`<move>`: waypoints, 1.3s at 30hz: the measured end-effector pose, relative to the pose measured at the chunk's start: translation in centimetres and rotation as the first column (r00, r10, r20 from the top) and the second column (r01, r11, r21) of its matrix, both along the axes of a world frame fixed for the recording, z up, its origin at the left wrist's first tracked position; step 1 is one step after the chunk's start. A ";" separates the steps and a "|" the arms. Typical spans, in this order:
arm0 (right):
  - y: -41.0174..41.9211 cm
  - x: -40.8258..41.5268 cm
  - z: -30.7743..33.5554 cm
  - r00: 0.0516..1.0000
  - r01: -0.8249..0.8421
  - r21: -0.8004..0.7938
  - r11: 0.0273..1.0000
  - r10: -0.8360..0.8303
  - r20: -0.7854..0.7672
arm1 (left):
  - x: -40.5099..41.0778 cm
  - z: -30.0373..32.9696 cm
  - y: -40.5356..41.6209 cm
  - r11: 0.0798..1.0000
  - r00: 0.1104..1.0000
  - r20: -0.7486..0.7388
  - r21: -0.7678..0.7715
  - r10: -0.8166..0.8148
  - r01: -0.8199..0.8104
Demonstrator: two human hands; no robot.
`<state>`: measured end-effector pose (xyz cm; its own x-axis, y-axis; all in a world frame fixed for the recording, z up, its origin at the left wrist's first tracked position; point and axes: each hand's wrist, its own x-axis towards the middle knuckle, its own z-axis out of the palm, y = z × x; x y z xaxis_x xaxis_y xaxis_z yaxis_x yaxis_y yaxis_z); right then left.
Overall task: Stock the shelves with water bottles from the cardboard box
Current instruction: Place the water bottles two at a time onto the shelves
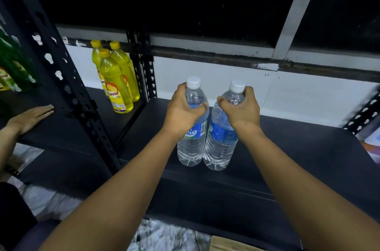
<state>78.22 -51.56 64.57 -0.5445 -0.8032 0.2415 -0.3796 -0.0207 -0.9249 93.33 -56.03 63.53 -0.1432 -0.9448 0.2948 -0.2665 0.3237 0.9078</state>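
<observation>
Cut off at the bottom edge: the cardboard box (228,245), only a corner showing, contents out of view. Hidden under the left hand (183,108) and right hand (242,108): the shoulders of the left water bottle (192,148) and right water bottle (220,148), with each blue label partly covered and its print not fully readable. Cropped at the left edge: green bottles (12,65), count unclear, and another person's hand (30,118), arm running out of frame.

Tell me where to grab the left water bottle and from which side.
Grip the left water bottle at its tapered shoulder just under the white cap, from above and the left, as the left hand does; the right water bottle blocks its other side.
</observation>
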 end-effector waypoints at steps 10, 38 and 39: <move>-0.2 -0.4 -2.1 0.999 -0.044 -0.156 0.987 0.042 -0.017 | -1.1 -2.4 -0.4 0.988 0.995 -0.097 -0.154 -0.004 -0.011; 0.7 -1.2 -20.2 0.952 -0.302 -0.369 0.879 0.261 -0.158 | -0.1 -19.7 1.4 0.961 0.993 -0.091 -0.258 0.075 -0.097; 0.5 -1.3 -20.3 0.952 -0.304 -0.376 0.875 0.261 -0.161 | -0.1 -19.8 1.3 0.963 0.994 -0.092 -0.256 0.064 -0.086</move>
